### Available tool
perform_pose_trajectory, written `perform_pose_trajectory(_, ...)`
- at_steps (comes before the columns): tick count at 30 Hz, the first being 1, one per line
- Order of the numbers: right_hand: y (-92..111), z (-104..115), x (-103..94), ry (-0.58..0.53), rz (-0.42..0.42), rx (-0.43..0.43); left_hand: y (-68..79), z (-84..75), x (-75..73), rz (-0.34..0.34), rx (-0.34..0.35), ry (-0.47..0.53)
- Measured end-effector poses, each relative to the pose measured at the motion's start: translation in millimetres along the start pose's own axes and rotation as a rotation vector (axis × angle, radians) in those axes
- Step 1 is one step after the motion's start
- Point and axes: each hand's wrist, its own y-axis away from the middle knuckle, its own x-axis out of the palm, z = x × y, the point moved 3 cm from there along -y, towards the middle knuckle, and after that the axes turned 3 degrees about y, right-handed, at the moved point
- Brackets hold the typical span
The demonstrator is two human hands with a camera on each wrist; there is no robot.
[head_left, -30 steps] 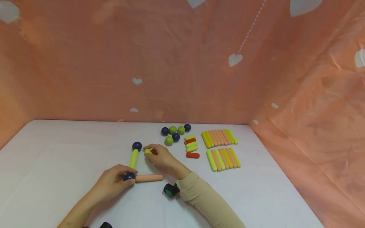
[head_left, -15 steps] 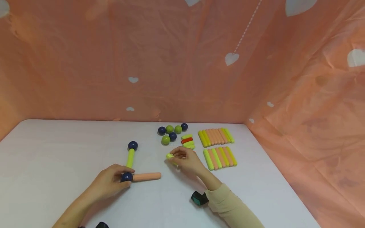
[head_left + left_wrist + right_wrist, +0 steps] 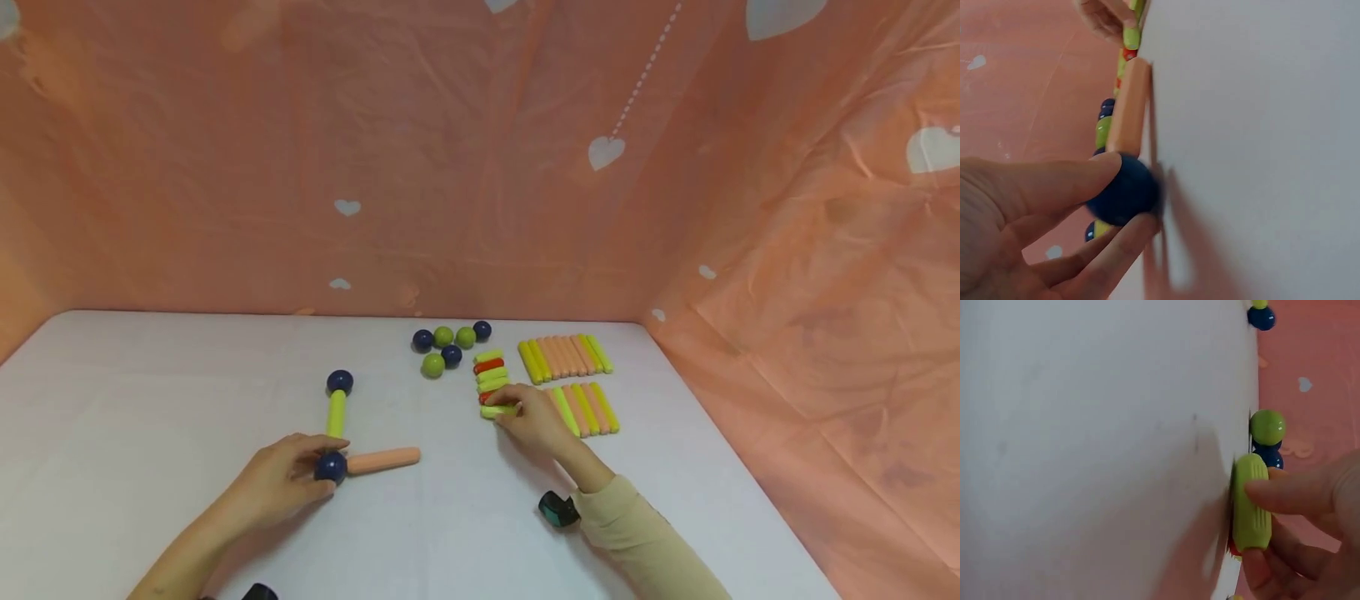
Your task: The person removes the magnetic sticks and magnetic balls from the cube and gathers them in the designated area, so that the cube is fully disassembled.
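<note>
My left hand (image 3: 281,479) pinches a dark blue ball (image 3: 331,467) between thumb and fingers. From that ball a peach stick (image 3: 384,461) points right, and a yellow-green stick (image 3: 337,412) runs away from me to a second blue ball (image 3: 340,382). The left wrist view shows the peach stick (image 3: 1129,106) meeting the held ball (image 3: 1124,192). My right hand (image 3: 538,423) pinches a short yellow-green stick (image 3: 1252,503) at the near end of a column of short sticks. Its fingers partly cover a red short stick (image 3: 486,398) just behind.
Several blue and green balls (image 3: 433,365) lie at the back middle. Other short sticks (image 3: 492,376) line up beside them. Two rows of long sticks, a back row (image 3: 564,357) and a nearer row (image 3: 588,410), lie to the right on the white table (image 3: 187,375).
My right hand has carried the short yellow-green stick from near the joined pieces rightward to the column of short sticks. My left hand keeps its hold on the blue ball.
</note>
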Motion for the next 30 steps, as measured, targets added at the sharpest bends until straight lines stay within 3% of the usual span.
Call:
perform_pose_trajectory(4,1.2,2.3,1.4,0.023,-0.088,0.028,1.3,1.8,-6.2,0.029,0.014,0.051)
perform_pose_trajectory(8,3.1,17.6,9.0,-0.090,-0.114,0.004,0.5,1.7,-9.7,0.029,0.059,0.048)
perform_pose_trajectory(10,2.3,30.5,17.7,-0.164,-0.042,-0.044,-0.9,0.9,-9.6,0.029,0.075,0.035)
perform_pose_trajectory(13,-0.9,51.8,34.4,-0.244,0.133,-0.114,-3.5,0.1,-7.5,0.048,0.069,0.027)
perform_pose_trajectory(18,-7.9,76.9,59.8,-0.243,0.356,-0.184,-5.7,-1.7,-3.6,0.050,0.061,0.045)
perform_pose_trajectory(24,-5.5,84.7,72.6,-0.194,0.450,-0.182,-7.6,-2.8,-2.3,-0.001,0.035,0.025)
perform_pose_trajectory(30,5.2,82.1,69.1,-0.177,0.457,-0.198,-9.4,-8.4,3.0,-0.011,-0.011,0.017)
